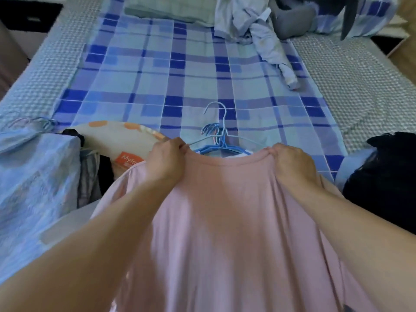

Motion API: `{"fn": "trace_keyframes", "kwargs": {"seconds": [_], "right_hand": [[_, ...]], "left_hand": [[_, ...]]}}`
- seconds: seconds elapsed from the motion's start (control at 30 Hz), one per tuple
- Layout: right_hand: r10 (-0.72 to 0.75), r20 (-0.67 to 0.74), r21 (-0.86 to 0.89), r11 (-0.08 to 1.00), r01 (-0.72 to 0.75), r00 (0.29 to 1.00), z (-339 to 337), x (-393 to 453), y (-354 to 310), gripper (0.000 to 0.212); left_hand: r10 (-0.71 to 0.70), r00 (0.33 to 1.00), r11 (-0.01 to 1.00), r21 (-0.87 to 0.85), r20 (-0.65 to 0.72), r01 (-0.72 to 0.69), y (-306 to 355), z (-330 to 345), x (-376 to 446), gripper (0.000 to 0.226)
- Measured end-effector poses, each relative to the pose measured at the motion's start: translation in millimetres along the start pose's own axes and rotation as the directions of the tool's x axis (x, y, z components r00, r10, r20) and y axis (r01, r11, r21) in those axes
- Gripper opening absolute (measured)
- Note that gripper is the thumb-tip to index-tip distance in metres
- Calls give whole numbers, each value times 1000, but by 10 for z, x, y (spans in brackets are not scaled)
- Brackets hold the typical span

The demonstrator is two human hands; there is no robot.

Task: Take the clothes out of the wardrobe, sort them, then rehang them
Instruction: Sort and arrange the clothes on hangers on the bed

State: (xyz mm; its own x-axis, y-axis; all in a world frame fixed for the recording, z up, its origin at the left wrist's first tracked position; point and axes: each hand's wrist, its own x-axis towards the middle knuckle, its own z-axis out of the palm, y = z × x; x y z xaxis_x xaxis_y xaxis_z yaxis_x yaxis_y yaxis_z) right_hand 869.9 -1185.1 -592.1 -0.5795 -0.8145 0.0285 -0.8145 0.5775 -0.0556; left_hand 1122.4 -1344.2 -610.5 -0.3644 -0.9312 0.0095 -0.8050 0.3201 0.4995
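**Pink top held up by the neckline over the bed**

The left hand pinches the left side of the pink top's neckline, fingers curled tight on the fabric edge. The right hand does the same on the right side, its grip bunched around the cloth near the collar. Both grips are clamped on the garment, and the neckline stretches in a shallow curve between them. The top hangs down from the hands toward the camera, filling the lower middle of the view, with both bare forearms crossing over it.

Just beyond the neckline lies a cluster of blue hangers on the bed, their hooks pointing away from the person; a paler wire hanger sits among them with its hook reaching farthest up the bed. Whether any hanger is inside the top cannot be told.

Underneath is a blue plaid sheet spread over a textured grey bed cover. To the left, a light blue garment lies draped, beside a cream bag with orange spots and some dark clothing. A black garment sits at the right edge. At the far end of the bed, a crumpled pale blue shirt lies near a grey pillow.
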Motion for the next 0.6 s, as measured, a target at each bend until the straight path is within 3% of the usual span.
{"fn": "trace_keyframes", "kwargs": {"seconds": [0.1, 0.3, 0.43, 0.5, 0.6], "right_hand": [[6, 15, -43, 999, -5, 1000, 267, 188, -64, 26], [29, 219, -66, 998, -15, 975, 821, 269, -38, 26], [124, 395, -140, 987, -73, 910, 807, 410, -30, 36], [115, 358, -123, 990, -75, 926, 727, 310, -61, 54], [-69, 133, 81, 995, 58, 989, 427, -300, -134, 65]], "left_hand": [[32, 999, 999, 5, 22, -32, -169, 292, 224, 25], [74, 988, 990, 109, 132, -89, -521, 872, 239, 35], [-74, 967, 976, 218, 245, 19, -366, 804, 283, 42], [-84, 972, 967, 252, 219, 27, -184, 699, 74, 47], [4, 977, 995, 102, 211, -26, 150, 526, -633, 56]]}}
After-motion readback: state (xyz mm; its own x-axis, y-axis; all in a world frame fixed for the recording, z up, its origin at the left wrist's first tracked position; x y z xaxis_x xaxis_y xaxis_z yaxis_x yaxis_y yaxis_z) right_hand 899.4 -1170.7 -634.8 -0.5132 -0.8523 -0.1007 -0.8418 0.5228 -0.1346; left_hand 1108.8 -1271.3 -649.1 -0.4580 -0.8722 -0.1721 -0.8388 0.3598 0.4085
